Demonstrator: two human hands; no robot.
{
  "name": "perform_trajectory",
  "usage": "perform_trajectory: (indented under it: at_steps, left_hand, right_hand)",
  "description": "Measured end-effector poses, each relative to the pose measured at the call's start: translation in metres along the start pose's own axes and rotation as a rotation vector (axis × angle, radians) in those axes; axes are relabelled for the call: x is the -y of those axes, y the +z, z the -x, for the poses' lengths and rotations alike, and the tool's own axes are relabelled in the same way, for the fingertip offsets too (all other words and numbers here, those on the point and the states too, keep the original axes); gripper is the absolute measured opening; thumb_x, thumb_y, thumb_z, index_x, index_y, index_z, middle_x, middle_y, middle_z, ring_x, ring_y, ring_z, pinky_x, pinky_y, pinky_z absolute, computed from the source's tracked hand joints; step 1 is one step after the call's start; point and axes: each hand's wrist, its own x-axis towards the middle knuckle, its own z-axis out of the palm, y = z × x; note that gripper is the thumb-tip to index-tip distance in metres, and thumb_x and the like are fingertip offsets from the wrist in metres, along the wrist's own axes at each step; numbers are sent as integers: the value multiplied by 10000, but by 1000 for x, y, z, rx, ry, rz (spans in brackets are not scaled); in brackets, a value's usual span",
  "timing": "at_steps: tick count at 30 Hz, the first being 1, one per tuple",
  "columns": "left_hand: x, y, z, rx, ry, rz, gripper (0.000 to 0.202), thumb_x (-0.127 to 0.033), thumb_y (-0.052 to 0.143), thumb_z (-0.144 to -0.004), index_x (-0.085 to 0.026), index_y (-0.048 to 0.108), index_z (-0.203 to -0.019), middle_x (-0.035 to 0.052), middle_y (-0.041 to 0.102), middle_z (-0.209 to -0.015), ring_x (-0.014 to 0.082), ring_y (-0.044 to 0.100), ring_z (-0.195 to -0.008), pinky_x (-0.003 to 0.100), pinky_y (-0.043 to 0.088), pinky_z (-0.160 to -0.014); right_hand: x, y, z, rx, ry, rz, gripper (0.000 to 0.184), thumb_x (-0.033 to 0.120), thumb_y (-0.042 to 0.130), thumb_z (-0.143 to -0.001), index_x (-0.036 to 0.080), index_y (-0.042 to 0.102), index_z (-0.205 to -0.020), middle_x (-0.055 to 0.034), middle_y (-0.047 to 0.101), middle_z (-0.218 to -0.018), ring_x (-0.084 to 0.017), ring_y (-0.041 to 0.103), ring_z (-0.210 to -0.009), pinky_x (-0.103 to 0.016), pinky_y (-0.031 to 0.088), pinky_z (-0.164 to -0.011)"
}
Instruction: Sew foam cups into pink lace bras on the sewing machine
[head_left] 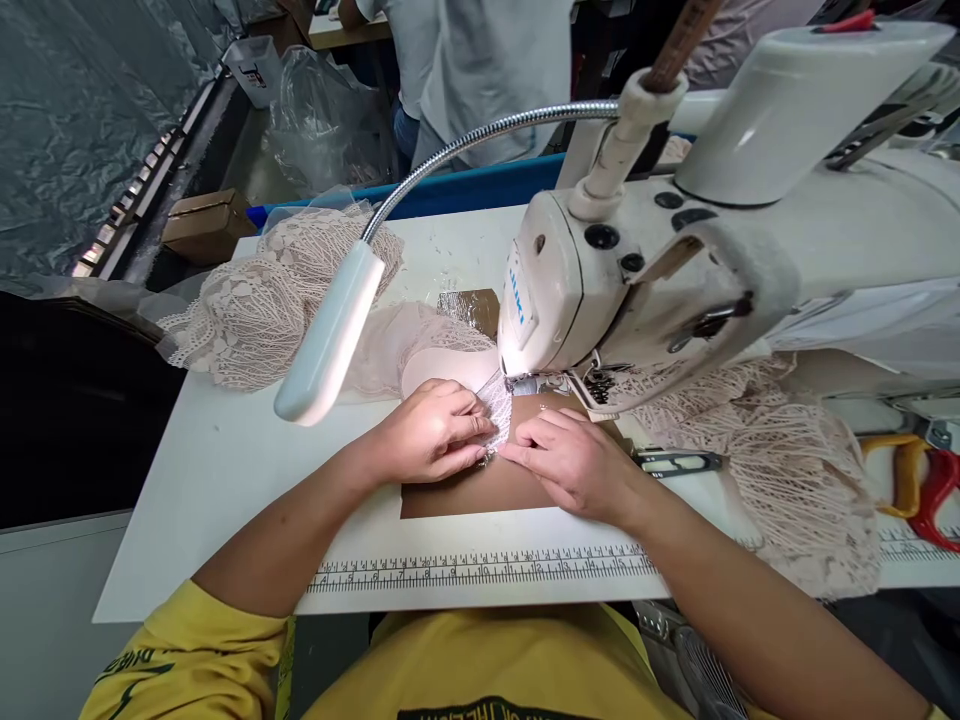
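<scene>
Pale lace (pixel 498 408) at the sewing machine (pixel 547 290), over a brown sheet (pixel 465 497), your left hand (pixel 433 430) on it, your right hand (pixel 574 457) at its near edge, whether either pinches, I cannot tell

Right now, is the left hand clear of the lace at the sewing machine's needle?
No, the left hand touches the lace from its left side.

Single head-worn view, facing forward and down, close over white lace (pixel 499 405).
</scene>
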Motion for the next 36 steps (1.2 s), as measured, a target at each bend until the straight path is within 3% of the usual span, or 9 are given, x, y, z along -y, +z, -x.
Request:
perform_trajectory:
  at_steps: [6, 13, 21, 28, 36]
  left_hand:
    - [-2, -3, 1, 105, 25, -55, 270, -300, 477, -937, -205, 691, -1071, 77, 636, -916, 198, 542, -875, 346, 392, -845]
    - [-3, 14, 0, 5, -23, -78, 256, -308, 480, -946, -172, 690, -892, 57, 659, -822, 186, 559, -828, 330, 398, -827]
    - [-4, 4, -3, 3, -100, 214, 293, -250, 428, -955, -152, 589, -730, 31, 621, -704, 131, 536, -676, 268, 426, -749]
    - [2, 8, 1, 44, -2, 133, 208, -285, 520, -929, -204, 685, -1025, 47, 690, -983, 170, 606, -920, 296, 409, -858]
    - [4, 12, 2, 26, 155, -161, 272, -319, 443, -968, -237, 686, -1059, 48, 645, -848, 150, 567, -764, 304, 383, -712]
  right_hand:
    - [7, -3, -1, 53, 48, 13, 276, 183, 441, -910, 185, 632, -1110, -55, 592, -873, -185, 439, -799, -305, 280, -662]
    - [10, -2, -2, 56, 32, 10, 256, 213, 426, -932, 192, 630, -1087, -45, 589, -850, -184, 429, -782, -311, 272, -662]
    - [10, 2, 0, 8, 6, 16, 243, 209, 440, -928, 182, 650, -1048, -43, 587, -815, -186, 430, -770, -321, 277, -680]
    - [10, 1, 0, 7, 3, 9, 241, 203, 449, -922, 184, 642, -1066, -35, 582, -813, -181, 435, -758, -318, 277, -667]
    - [9, 2, 1, 0, -3, 5, 247, 204, 425, -935, 181, 649, -1036, -39, 588, -802, -174, 455, -751, -314, 294, -674]
